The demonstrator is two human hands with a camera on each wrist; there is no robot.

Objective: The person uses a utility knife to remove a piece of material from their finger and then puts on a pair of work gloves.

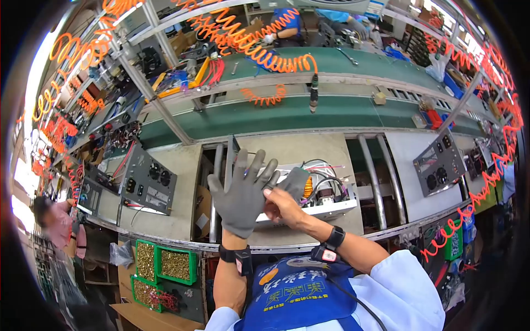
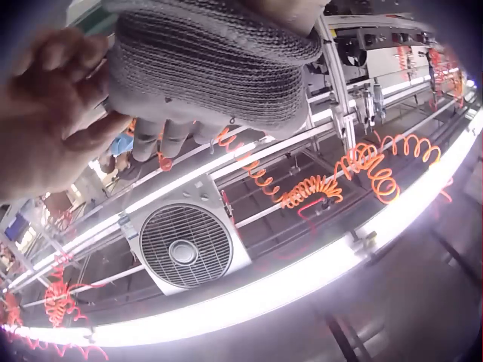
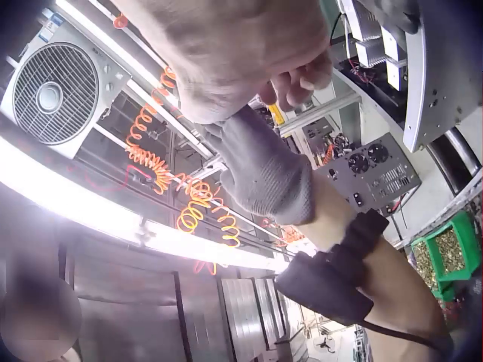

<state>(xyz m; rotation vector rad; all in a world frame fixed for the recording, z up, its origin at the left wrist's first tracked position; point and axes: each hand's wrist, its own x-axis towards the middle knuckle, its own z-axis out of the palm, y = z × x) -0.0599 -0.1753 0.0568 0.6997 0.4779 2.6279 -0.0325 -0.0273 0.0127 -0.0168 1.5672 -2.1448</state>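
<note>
My left hand (image 1: 238,201), in a grey knit work glove (image 2: 207,68), is raised with its fingers spread. My bare right hand (image 1: 286,208) meets it at the side, thumb and curled fingers pinching the glove near the thumb; the left thumb is mostly hidden behind them. In the right wrist view my right hand (image 3: 234,56) overlaps the gloved left hand (image 3: 264,166). Just behind both hands, a second grey glove (image 1: 295,181) lies on an open electrical chassis (image 1: 331,208), which shows a copper-wound coil (image 1: 308,187) and black cables.
Dark fan-backed units stand left (image 1: 149,182) and right (image 1: 440,164) on the bench. Metal rollers (image 1: 372,182) run between the boards. Green bins (image 1: 175,263) of small brass-coloured parts sit below left. An air screwdriver (image 1: 314,94) hangs from an orange coiled hose. Other people work beyond.
</note>
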